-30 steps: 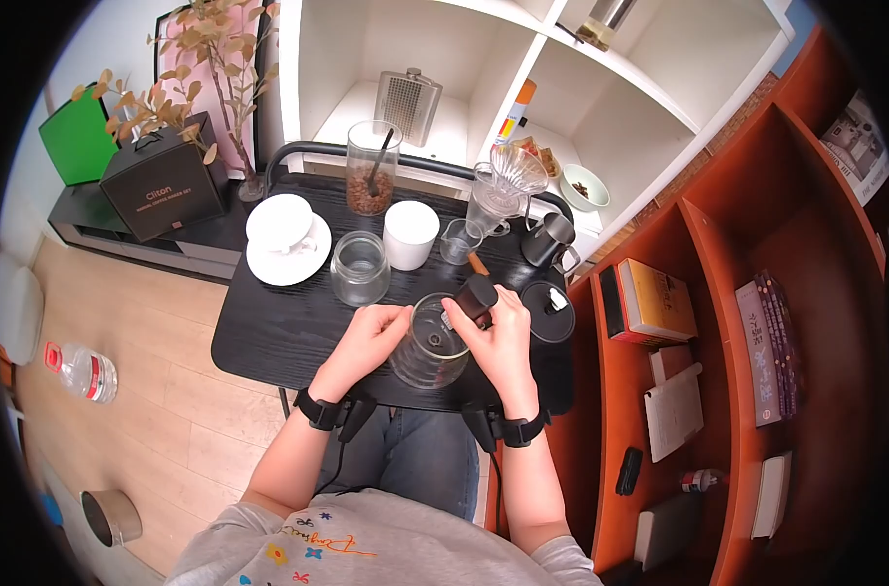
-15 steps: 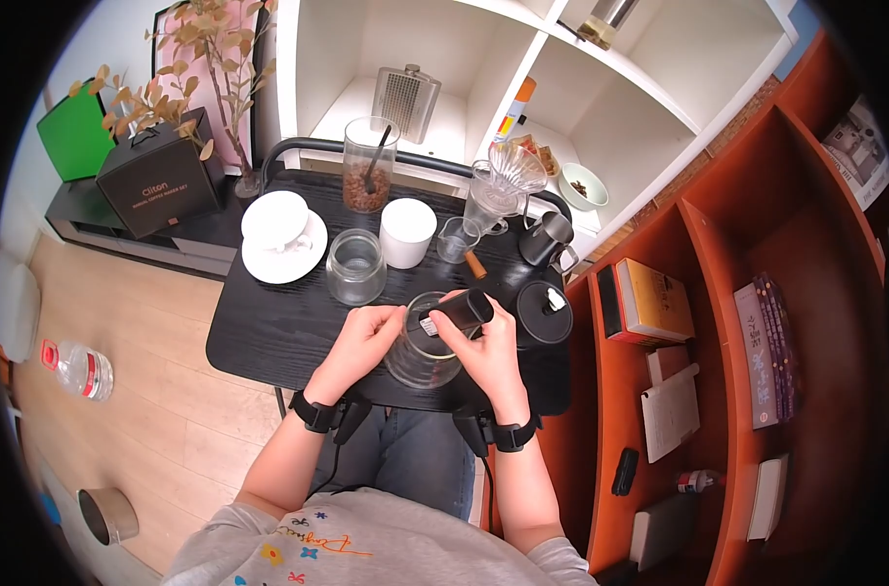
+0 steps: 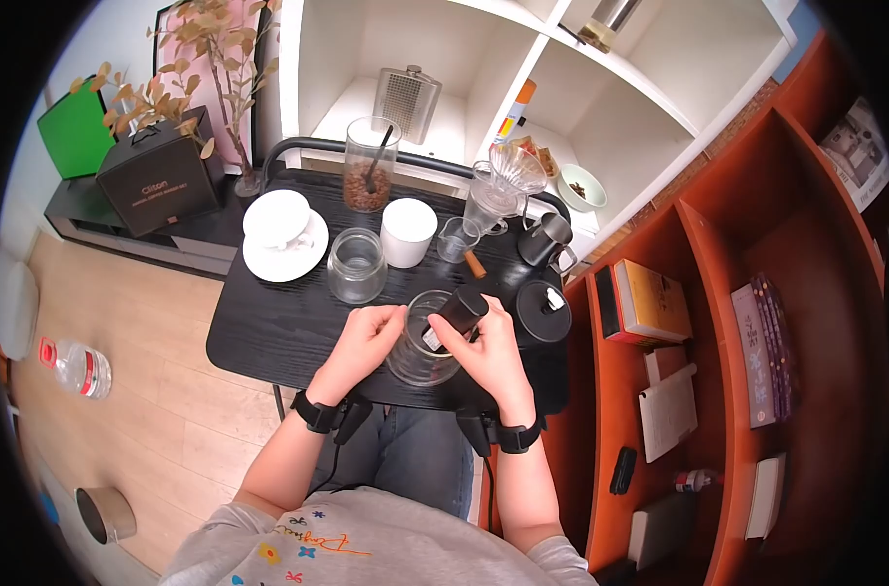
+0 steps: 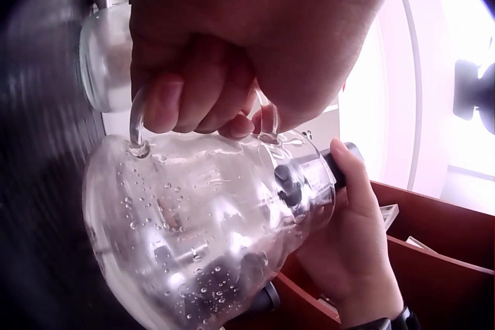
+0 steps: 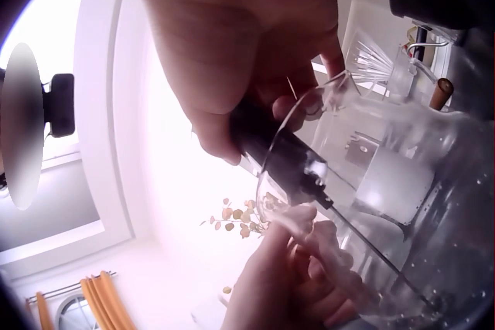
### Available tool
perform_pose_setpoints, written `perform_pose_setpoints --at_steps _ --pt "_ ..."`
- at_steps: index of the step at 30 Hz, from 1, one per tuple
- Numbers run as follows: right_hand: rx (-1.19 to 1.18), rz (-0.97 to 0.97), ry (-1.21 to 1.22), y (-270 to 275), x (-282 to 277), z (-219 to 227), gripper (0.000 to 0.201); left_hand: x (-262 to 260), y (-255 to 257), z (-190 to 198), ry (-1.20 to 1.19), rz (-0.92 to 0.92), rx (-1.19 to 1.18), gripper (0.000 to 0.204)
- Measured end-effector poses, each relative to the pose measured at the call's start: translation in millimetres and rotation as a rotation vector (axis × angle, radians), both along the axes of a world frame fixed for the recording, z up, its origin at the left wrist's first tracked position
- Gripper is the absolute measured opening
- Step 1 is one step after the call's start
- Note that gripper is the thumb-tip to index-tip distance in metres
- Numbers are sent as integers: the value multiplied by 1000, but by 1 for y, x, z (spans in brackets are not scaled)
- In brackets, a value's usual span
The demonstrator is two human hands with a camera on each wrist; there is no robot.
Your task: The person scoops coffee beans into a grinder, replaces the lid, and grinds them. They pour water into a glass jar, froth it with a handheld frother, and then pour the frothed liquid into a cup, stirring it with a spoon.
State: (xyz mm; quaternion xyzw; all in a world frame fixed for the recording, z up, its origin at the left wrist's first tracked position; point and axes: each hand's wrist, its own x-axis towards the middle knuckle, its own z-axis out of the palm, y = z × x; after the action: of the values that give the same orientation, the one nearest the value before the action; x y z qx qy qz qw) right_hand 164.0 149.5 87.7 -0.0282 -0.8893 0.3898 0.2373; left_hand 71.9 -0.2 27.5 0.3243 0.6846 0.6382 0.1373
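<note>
Glass carafe (image 3: 425, 342) sits on our counter (image 3: 268, 322), left hand (image 3: 366, 337) curled round its handle; right hand (image 3: 483, 352) grips the black grinder (image 3: 454, 313), tilted mouth-down into it (steeper than before).

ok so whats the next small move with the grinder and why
Probably tip the grinder a little further over the glass jug. The right hand holds it slanted with its end at the jug's mouth, while the left hand grips the jug's handle.
</note>
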Motion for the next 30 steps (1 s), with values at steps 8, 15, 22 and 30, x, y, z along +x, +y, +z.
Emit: perform_pose_setpoints --at_steps 8,15,22,30 --pt "337 -90 131 0 -5 12 23 2 1 6 26 1 -6 30" --pt "372 -130 174 0 -3 7 22 0 1 5 25 1 -39 30" --pt "95 -34 137 -4 -6 2 23 1 1 8 26 13 -39 33" --pt "-50 -34 -98 -2 -1 1 23 1 1 6 34 20 -60 32"
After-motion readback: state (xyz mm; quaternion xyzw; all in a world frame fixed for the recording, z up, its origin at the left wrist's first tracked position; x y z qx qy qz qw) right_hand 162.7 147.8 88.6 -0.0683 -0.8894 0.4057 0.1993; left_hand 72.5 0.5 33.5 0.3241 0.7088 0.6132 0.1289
